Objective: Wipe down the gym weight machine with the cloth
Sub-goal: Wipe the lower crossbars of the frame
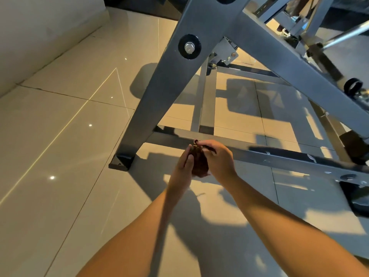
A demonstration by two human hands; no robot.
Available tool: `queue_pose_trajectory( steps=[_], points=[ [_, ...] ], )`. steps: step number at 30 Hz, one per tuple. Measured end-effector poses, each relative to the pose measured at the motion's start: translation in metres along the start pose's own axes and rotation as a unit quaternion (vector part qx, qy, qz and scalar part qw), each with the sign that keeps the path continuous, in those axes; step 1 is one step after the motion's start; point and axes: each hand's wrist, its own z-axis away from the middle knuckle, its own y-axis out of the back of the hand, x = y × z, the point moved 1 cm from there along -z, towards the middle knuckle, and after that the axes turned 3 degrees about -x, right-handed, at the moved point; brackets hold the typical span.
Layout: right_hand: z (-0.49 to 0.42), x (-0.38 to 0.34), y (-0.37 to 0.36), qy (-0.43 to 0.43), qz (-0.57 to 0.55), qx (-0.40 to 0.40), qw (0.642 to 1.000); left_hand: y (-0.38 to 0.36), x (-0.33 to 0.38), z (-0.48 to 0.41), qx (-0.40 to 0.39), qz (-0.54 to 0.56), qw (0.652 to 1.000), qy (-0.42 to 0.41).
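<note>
Glossy beige floor tiles (pixel 60 136) lay under both forearms, with a pale wall (pixel 40 37) far off to the left of the hands. Small dark brown bunched cloth (pixel 199 165) sat between the two hands, just in front of the low horizontal crossbar (pixel 279 158) of the grey painted steel weight machine frame (pixel 159 96).

Left hand (pixel 182 166) cupped the cloth's left side, thumb laid along it, fingers curled behind. Right hand (pixel 218 160) covered the right side, fingertips pinching a loose tuft at the top. Neither hand touched the frame as far as could be told.

Slanted leg (pixel 139 126) rose up and left of the hands, silver hex bolt (pixel 189 47) well above them.

Handling judgement:
- Cloth looked soft, light and limp, and crushed easily into a wad. No breakage risk, and it would drape if let go.
- Best held bunched in one palm with a flat face left exposed for wiping.
- Frame looked rigid, heavy and smooth-painted, so it wouldn't shift under pressure.
- Bolt heads and bracket edges could snag loose threads.
</note>
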Motion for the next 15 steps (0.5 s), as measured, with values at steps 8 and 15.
queue_pose_trajectory(
  steps=[8,15],
  points=[
    [0.01,-0.019,-0.024,0.038,-0.038,-0.157,0.986,0.022,-0.006,-0.004,0.155,0.006,0.988,0.006],
    [-0.01,0.024,0.003,-0.083,0.032,-0.073,0.993,0.016,-0.006,-0.041,0.331,-0.041,0.943,0.011]
  ],
)
